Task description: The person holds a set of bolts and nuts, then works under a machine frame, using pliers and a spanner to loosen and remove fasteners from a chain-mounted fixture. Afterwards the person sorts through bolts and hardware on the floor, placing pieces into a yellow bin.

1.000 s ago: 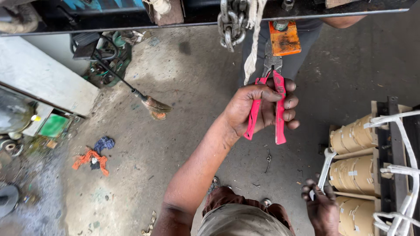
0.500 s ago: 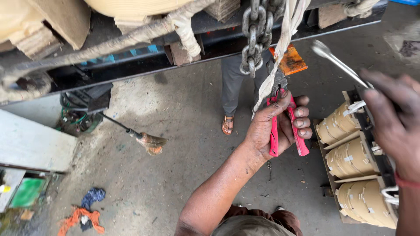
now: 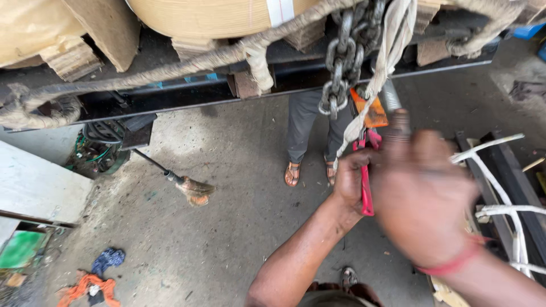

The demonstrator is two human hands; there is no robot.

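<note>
My left hand (image 3: 348, 177) reaches up from the bottom middle and grips red-handled pliers (image 3: 367, 196), which point up towards an orange tag (image 3: 371, 111). A steel chain (image 3: 340, 62) and a white cloth strap (image 3: 388, 54) hang from the dark beam (image 3: 187, 94) just above the pliers. My right hand (image 3: 424, 196), with a red band at the wrist, is blurred and sits in front of the pliers, to their right. The blur hides whether it holds anything.
Another person's legs in sandals (image 3: 300, 136) stand on the concrete floor beyond the chain. A brush (image 3: 192, 189) lies on the floor at left, with rags (image 3: 94, 273) and a white board (image 3: 34, 187). White cords (image 3: 512, 227) run over a dark frame at right.
My right hand has swung from the right edge in over the pliers. The view has tipped up and closer to the beam, chain and strap. My left hand still grips the pliers.
</note>
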